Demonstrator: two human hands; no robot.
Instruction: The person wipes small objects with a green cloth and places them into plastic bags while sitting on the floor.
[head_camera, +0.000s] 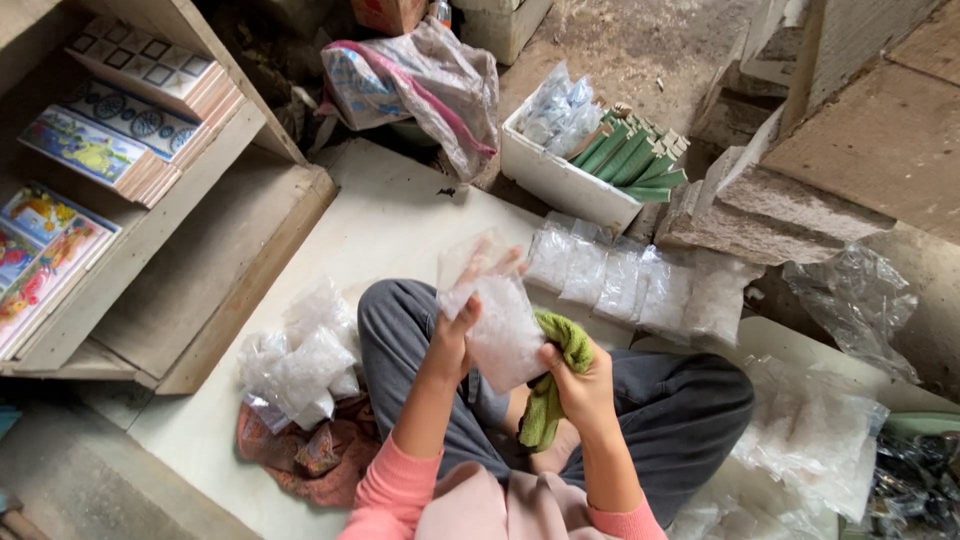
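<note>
Here a soft, light, slippery plastic bag (500, 330) is clamped by the left hand (455, 335); a green cloth (555, 385) is gripped by the right hand (580, 385); best held by its edges.

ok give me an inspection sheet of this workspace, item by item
surface: pale board on the ground, the person sits cross-legged on it
job's things: clear bag of white granules, green cloth
clutter: pile of filled bags at left, row of filled bags ahead, white box with green packs
grips: left hand holds the bag, right hand holds the cloth against it
cables: nothing seen
surroundings: wooden shelf with patterned tiles, stone blocks, loose plastic at right
</note>
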